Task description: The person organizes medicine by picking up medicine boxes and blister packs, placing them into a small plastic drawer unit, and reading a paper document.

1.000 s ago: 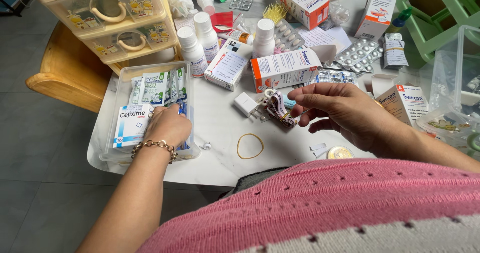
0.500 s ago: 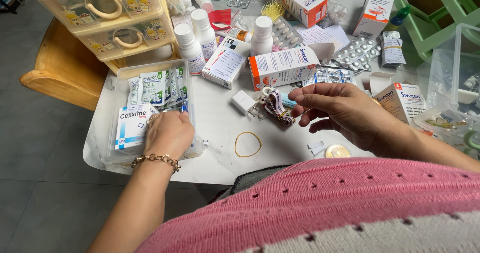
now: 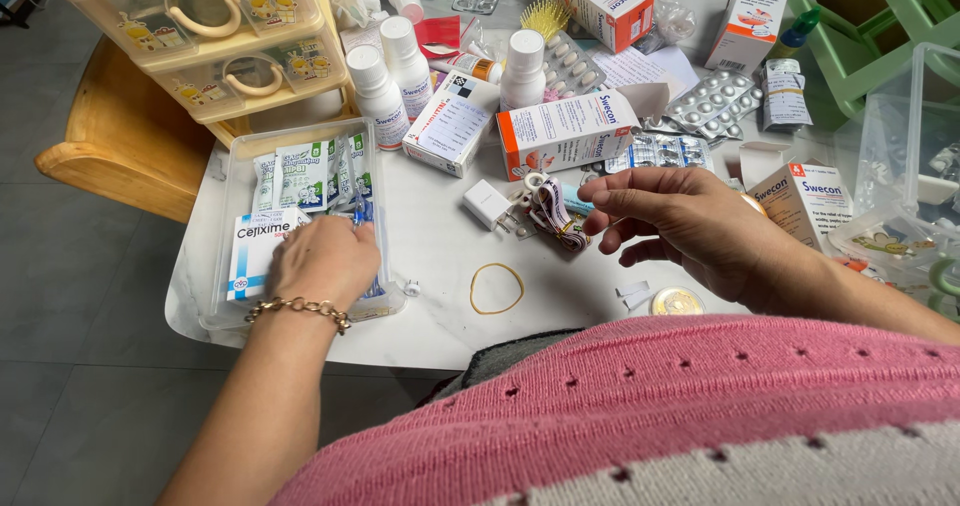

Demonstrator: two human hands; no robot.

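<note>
Head view. Left hand (image 3: 322, 258) sits palm down inside the clear plastic tray (image 3: 222, 194) at the left edge of the white surface (image 3: 440, 256), fingers curled over the contents; what they grip, if anything, cannot be told. A gold chain bracelet (image 3: 298, 308) circles the wrist. Just left of the hand, in the tray, lies a white-and-blue medicine box (image 3: 256, 251), partly under the fingers. Behind the hand, still in the tray, stands a row of green-and-white sachets (image 3: 310, 176).

Right hand (image 3: 680, 221) hovers above the surface to the right of the tray, fingers loosely bent, thumb and forefinger pinched together; anything held is too small to tell. Just left of its fingertips lie a striped coiled strap (image 3: 553, 218) and a white charger plug (image 3: 485, 205). A tan rubber band (image 3: 497, 288) lies flat between the tray and the right hand, touching neither.

Beyond the tray: white pill bottles (image 3: 378, 88), an orange-and-white carton (image 3: 566, 133), silver blister packs (image 3: 715, 103). A yellow drawer unit (image 3: 215, 36) stands behind the tray.
</note>
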